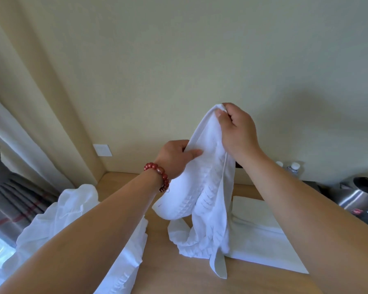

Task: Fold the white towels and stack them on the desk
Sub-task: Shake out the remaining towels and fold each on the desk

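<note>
**Towel lifted above the worktop**

You hold a white towel up over the wooden worktop; it hangs bunched and creased, its lower end trailing onto a folded towel lying flat. Your right hand pinches its top corner, raised high. Your left hand, lower, grips a side edge, thumb across the cloth.

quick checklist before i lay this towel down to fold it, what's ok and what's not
1. Right hand pinches the held towel at its top corner: ok.
2. Left hand grips a towel edge lower down: ok.
3. Towel spread flat: not ok, it hangs bunched.
4. Lower end off the desk: not ok, it drags onto the folded towel.
5. Unfolded pile kept apart: ok.
6. Kettle out of reach: cannot tell.
</note>
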### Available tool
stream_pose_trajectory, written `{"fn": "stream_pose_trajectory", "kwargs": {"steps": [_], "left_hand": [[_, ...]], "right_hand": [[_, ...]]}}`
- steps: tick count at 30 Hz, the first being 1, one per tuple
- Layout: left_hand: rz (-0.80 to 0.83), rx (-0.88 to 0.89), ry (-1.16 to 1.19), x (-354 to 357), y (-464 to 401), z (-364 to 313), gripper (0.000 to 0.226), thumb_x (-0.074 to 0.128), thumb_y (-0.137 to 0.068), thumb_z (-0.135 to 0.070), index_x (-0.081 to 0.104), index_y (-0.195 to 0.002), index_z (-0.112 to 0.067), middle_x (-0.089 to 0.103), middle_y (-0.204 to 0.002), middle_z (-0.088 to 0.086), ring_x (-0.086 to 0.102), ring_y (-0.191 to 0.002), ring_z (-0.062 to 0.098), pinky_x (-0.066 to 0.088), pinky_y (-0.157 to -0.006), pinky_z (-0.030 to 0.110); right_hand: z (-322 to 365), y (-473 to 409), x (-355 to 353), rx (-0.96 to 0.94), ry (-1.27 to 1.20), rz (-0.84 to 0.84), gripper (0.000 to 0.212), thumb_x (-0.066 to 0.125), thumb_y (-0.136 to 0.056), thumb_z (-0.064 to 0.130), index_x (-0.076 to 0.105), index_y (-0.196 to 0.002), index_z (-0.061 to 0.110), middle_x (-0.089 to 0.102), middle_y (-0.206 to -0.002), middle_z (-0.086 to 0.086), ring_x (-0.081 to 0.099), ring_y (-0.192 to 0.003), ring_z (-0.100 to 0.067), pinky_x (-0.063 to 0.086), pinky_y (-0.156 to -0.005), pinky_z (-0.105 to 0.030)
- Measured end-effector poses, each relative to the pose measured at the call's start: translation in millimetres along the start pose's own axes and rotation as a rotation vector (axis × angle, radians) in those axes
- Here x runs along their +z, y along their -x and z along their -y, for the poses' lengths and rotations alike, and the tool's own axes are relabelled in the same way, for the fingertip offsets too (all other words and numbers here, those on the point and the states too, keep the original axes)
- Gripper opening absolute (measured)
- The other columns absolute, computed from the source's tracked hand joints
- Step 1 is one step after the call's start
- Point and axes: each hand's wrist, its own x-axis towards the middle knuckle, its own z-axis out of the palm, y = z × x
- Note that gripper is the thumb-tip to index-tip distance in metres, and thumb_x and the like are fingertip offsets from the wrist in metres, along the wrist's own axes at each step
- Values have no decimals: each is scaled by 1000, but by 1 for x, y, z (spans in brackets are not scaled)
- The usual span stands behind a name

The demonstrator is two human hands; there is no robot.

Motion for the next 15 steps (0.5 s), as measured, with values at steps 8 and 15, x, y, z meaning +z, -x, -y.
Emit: {"fn": "stream_pose_trajectory", "kwargs": {"steps": [8, 15], "left_hand": [[28, -178, -162, -3, 1, 51, 19, 66, -92, -39, 73, -84, -23, 63, -71, 2, 52, -59, 16, 44, -57, 31], [69, -327, -565, -8, 7, 99, 32, 54, -99, -45, 64, -100, -15, 57, -72, -3, 52, -62, 10, 35, -51, 22]], "right_hand": [[12, -18, -22, 25, -143, -99, 42, 48, -101, 16, 28, -66, 24, 28, -55, 13, 26, -54, -5, 22, -51, -23], [23, -42, -47, 38, -257, -229, 38, 50, -97, 20, 26, -67, 21, 28, -57, 12, 25, -60, -9, 21, -57, -31]]}}
